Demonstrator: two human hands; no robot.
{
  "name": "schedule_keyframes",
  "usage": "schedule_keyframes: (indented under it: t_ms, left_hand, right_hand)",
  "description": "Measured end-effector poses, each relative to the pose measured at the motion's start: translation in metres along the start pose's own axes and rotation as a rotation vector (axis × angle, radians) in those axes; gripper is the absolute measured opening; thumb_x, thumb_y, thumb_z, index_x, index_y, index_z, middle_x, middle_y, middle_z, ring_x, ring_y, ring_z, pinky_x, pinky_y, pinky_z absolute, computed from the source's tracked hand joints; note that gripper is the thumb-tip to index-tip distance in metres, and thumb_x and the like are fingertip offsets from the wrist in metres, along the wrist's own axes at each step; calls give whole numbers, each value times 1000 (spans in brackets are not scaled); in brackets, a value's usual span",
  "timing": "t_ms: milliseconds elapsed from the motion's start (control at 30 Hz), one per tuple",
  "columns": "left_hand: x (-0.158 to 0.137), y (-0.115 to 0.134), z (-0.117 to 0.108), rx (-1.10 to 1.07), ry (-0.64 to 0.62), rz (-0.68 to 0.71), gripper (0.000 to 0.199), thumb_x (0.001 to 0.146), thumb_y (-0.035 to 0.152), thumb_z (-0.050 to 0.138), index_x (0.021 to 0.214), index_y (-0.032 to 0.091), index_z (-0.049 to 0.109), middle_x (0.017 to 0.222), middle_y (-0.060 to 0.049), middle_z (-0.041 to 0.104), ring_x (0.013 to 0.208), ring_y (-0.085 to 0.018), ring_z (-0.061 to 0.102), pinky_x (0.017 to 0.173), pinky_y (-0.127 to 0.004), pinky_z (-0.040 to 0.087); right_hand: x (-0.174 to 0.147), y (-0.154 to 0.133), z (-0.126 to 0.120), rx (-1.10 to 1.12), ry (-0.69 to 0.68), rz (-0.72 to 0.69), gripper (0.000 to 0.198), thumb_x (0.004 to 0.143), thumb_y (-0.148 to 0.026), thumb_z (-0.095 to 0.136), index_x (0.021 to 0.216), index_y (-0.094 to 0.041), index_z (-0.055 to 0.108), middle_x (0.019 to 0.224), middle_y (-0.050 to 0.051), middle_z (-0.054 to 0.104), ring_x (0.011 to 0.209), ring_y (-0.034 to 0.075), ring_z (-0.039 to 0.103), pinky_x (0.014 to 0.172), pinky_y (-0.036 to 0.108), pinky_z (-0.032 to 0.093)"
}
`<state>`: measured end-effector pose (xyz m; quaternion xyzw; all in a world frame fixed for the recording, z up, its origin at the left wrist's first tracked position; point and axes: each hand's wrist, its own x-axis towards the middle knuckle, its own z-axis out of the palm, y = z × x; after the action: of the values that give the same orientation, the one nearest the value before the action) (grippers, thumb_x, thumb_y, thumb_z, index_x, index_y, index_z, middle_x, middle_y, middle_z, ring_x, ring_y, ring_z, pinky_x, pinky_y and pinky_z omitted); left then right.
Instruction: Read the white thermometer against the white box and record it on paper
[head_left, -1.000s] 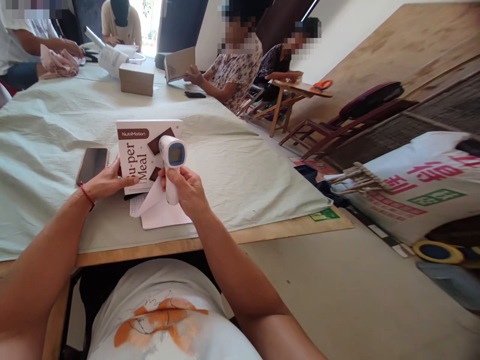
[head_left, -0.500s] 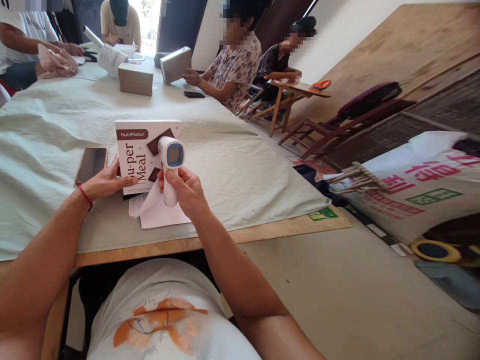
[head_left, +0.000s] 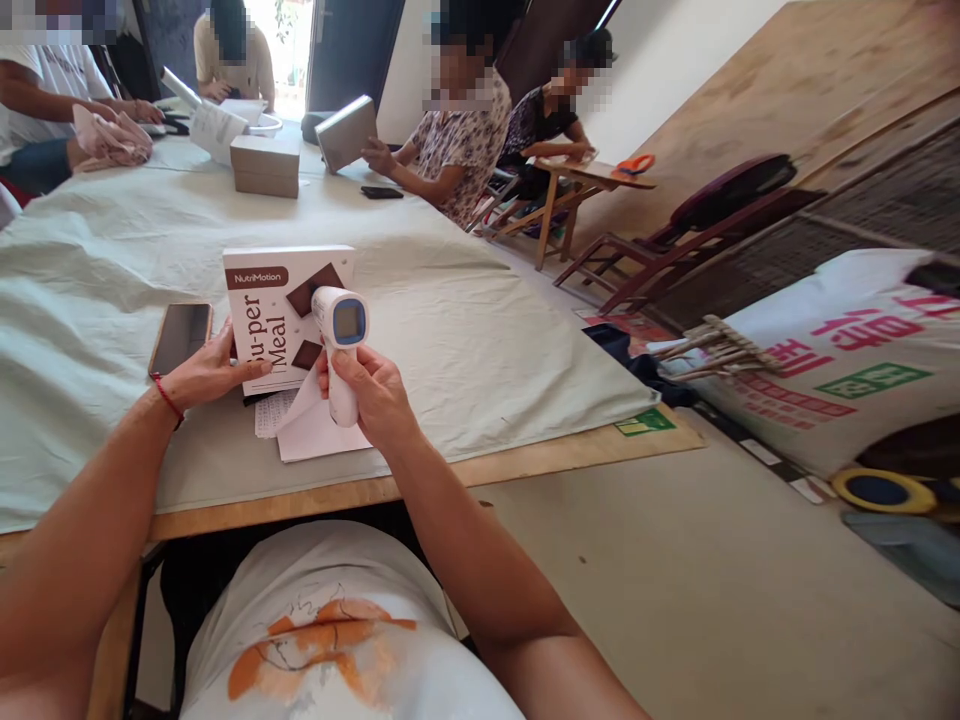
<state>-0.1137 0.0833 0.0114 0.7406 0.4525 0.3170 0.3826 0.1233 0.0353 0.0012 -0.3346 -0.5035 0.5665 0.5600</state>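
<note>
My right hand is closed round the handle of a white infrared thermometer, whose blue-framed screen faces me. Just behind it stands a white and brown NutriMotion box, upright on the table. My left hand grips that box at its lower left edge, thumb across the front. Under and in front of the box lie white paper sheets, one with a lifted corner, and a printed sheet. A smartphone rests on the cloth beyond my left hand.
A pale cloth covers the table. Farther back are a brown box, a dark phone and a person holding a grey box. Other people sit around. To the right are a folding chair and a large printed sack.
The view has shifted slightly. The thermometer is a little lower in the picture, still in my right hand before the box. My left hand keeps its hold on the box.
</note>
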Motion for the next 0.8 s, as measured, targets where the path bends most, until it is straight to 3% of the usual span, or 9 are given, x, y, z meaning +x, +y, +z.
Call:
schedule_keyframes:
  t_ms: [267,467,633,800]
  left_hand:
    - [-2,4,-1,-34,-32,-7,74,78,63,81,134,21,58,138,-15,70,130,-37,65,108,-52,57]
    - [-2,3,-4,-3,-59,-31,70,81,64,78,130,17,61,141,-18,68,134,-38,62,112,-56,53]
    - [-1,1,-6,26,-23,-40,75,76,65,82,131,18,62,136,-17,71,132,-40,63,112,-56,53]
    - [-1,1,-5,38,-10,-44,71,76,62,82,130,19,64,132,-16,73,130,-39,65,109,-54,55]
  right_hand:
    - [-38,-10,-19,-118,80,8,44,73,-64,81,82,-23,68,70,-1,63,63,14,56,60,30,46]
    - [-48,-15,-30,-115,114,-13,42,73,-62,82,82,-23,69,70,-1,64,64,15,57,62,31,49]
    - [-21,-13,-57,-210,318,-54,55,68,-72,80,88,-23,65,77,0,68,67,15,60,64,31,51]
    - [15,-7,-77,-274,209,7,63,73,-81,68,97,-24,59,102,7,76,99,21,74,79,33,56]
